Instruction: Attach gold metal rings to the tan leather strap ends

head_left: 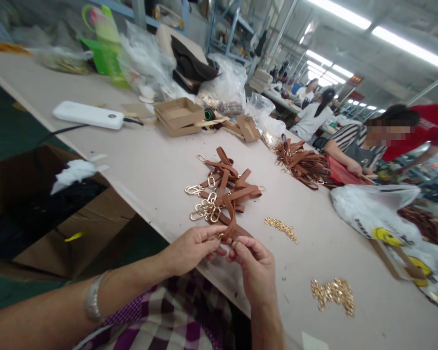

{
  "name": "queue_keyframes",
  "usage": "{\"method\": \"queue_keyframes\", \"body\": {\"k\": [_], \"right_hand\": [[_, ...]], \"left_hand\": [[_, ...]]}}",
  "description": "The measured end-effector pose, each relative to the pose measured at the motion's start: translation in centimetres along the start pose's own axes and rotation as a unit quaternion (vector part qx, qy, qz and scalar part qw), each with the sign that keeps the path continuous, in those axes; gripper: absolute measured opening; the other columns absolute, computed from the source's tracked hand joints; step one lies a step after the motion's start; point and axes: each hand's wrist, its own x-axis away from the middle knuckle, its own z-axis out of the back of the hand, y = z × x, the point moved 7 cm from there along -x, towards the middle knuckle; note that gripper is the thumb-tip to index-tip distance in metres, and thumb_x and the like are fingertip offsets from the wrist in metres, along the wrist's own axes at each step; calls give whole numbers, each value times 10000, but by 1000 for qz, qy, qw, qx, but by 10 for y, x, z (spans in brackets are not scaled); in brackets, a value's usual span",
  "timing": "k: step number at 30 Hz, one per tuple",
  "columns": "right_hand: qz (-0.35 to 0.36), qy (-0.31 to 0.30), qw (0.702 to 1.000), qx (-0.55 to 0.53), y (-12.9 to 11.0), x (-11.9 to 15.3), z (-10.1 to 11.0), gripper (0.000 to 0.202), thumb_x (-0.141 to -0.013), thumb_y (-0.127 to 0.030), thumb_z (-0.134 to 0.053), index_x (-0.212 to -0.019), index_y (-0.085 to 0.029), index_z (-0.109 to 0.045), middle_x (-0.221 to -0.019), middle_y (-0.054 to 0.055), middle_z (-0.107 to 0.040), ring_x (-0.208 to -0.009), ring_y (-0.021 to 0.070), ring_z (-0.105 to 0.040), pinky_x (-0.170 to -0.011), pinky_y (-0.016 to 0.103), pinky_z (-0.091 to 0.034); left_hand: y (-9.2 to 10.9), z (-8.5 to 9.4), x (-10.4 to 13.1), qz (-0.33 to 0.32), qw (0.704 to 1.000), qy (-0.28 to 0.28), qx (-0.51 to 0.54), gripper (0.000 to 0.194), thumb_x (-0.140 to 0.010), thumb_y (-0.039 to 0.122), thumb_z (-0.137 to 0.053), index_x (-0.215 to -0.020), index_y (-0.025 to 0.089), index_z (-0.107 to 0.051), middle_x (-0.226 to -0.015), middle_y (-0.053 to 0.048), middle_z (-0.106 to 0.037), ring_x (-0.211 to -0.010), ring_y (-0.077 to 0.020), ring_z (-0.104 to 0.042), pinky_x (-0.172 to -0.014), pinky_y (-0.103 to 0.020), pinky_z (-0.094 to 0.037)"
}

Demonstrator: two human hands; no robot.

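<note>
My left hand (191, 248) and my right hand (254, 265) meet at the near edge of the table (149, 165), both pinching the end of a brown leather strap (232, 221) with a small gold fitting between the fingertips. The strap runs up into a pile of brown straps with gold clasps (222, 187) just beyond my hands. A small heap of gold rings (281, 227) lies to the right of the pile, and a bigger heap of gold hardware (334, 294) sits further right and nearer.
A second strap pile (302, 163) lies further back, beside a co-worker's arm. A white plastic bag (375, 209) is on the right, small cardboard boxes (178, 115) and a white power bank (89, 115) at the back, an open carton (40, 209) below the table's left edge.
</note>
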Motion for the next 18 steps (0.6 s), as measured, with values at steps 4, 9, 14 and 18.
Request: {"method": "queue_keyframes", "body": {"k": [4,9,14,18], "right_hand": [[-11,-27,999,24,4,-4,-12,183,-774,-312,-745,-873,-161,-714,-684,9,-684,-599,114,-601,-605,249,-498],[-26,-38,996,76,5,-7,-16,170,-759,-320,-746,-836,-170,-729,-672,-6,-670,-589,100,-569,-595,233,-491],[-27,-54,993,103,2,-5,-23,169,-765,-332,-734,-833,-178,-720,-746,9,-697,-628,116,-594,-621,246,-501],[-23,-53,993,99,3,-5,-27,188,-760,-347,-735,-783,-178,-656,-734,-5,-675,-633,116,-592,-625,246,-503]], "left_hand": [[0,-1,6,-9,1000,-17,9,436,-913,224,-512,-1348,233,-533,-1066,-40,-712,-952,-166,-654,-676,-207,-448],[-1,6,10,-6,1000,-7,-22,436,-897,228,-522,-1331,213,-563,-1000,-38,-709,-824,-139,-628,-645,-205,-459],[-4,12,14,-8,999,-4,-52,457,-904,254,-500,-1357,209,-534,-959,-26,-694,-780,-141,-620,-640,-215,-484],[8,15,21,-59,986,-4,-158,402,-934,241,-449,-1316,242,-578,-966,0,-698,-800,-144,-620,-721,-232,-489]]}}
